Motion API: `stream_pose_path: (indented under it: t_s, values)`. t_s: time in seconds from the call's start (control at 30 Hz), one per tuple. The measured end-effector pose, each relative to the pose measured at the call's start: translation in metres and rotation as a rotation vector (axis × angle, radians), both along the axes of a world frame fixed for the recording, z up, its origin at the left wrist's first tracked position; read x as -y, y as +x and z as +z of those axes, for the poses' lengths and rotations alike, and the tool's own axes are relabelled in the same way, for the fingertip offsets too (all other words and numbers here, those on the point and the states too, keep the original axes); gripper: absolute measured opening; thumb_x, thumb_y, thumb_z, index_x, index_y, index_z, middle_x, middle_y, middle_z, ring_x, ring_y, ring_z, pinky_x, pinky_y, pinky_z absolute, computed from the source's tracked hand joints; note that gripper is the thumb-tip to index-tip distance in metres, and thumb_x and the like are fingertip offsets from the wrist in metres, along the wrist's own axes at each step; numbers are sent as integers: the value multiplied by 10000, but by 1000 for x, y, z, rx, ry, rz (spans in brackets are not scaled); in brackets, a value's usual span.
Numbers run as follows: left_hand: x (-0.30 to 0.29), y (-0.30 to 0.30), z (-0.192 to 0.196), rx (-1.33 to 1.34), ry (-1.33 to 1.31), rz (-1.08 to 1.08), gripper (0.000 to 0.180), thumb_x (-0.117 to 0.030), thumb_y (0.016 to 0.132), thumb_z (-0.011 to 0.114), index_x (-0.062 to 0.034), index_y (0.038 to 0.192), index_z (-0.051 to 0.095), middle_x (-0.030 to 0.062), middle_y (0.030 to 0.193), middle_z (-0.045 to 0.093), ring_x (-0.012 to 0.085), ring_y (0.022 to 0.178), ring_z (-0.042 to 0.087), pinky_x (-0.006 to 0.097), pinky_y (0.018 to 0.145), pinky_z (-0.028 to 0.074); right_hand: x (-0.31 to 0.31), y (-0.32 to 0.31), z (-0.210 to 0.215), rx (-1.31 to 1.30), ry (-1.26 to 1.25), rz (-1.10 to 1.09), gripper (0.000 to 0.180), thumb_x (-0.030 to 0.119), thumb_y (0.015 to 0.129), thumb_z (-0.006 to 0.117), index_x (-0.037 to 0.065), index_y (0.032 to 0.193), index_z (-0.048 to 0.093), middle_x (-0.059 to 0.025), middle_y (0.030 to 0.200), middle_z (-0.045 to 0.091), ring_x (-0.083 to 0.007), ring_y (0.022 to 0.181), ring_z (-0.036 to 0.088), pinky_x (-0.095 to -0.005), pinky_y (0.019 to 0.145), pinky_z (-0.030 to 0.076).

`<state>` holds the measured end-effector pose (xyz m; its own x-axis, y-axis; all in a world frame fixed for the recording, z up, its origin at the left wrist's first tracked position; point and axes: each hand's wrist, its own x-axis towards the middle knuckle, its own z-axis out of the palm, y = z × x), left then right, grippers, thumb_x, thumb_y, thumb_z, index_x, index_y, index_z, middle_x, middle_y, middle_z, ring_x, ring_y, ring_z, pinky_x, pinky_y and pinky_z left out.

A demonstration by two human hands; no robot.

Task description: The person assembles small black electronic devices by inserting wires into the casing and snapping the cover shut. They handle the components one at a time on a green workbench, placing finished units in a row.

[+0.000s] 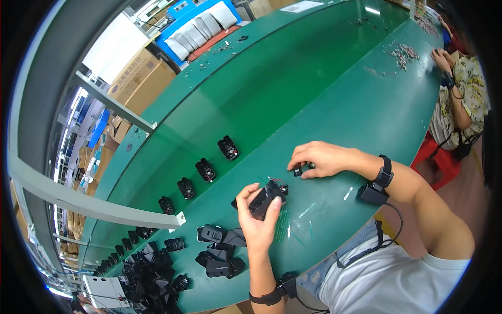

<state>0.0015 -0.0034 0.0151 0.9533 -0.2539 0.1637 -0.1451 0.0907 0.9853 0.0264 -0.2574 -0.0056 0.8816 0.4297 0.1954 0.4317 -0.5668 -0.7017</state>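
My left hand (pixel 256 220) grips a black plastic housing (pixel 265 198) with thin red and black wires at its top, held just above the green table (pixel 334 104). My right hand (pixel 323 158) rests on the table a little further away, its fingertips pinching a small black part (pixel 298 170). Both wrists wear black bands with cables. A small heap of similar black housings (pixel 222 251) lies left of my left hand.
A row of black housings (pixel 205 169) runs along the green conveyor strip. A larger pile of black parts (pixel 151 267) sits at the lower left. Another person (pixel 463 89) sits at the far right near scattered small metal pieces (pixel 403 54). Cardboard boxes (pixel 141 78) stand beyond the table.
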Motion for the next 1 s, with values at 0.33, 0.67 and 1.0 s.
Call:
stream_pose_path:
  t_s: [0.33, 0.67, 1.0]
  values:
    - [-2, 2, -12, 52, 107, -268, 257, 0, 824, 734, -15, 1017, 565, 173, 1303, 536, 148, 935, 614, 283, 793, 551, -19, -21, 17, -465, 853, 20, 214, 187, 943, 703, 7, 1053, 665, -17, 811, 657, -57, 680, 597, -215, 602, 474]
    - [8, -2, -12, 144, 245, -242, 377, -9, 802, 769, -13, 1118, 564, 159, 1280, 562, 196, 1123, 594, 338, 961, 501, -28, -29, 12, -94, 586, -37, 209, 130, 903, 708, 32, 1087, 717, -36, 819, 661, -100, 672, 616, -241, 608, 506]
    - [9, -3, -6, 289, 309, -224, 409, -78, 743, 825, -17, 1028, 538, 190, 1141, 643, 284, 997, 662, 363, 879, 520, -23, -31, 20, 34, 473, -103, 164, 161, 882, 740, 35, 982, 772, -74, 763, 660, -142, 591, 590, -301, 540, 458]
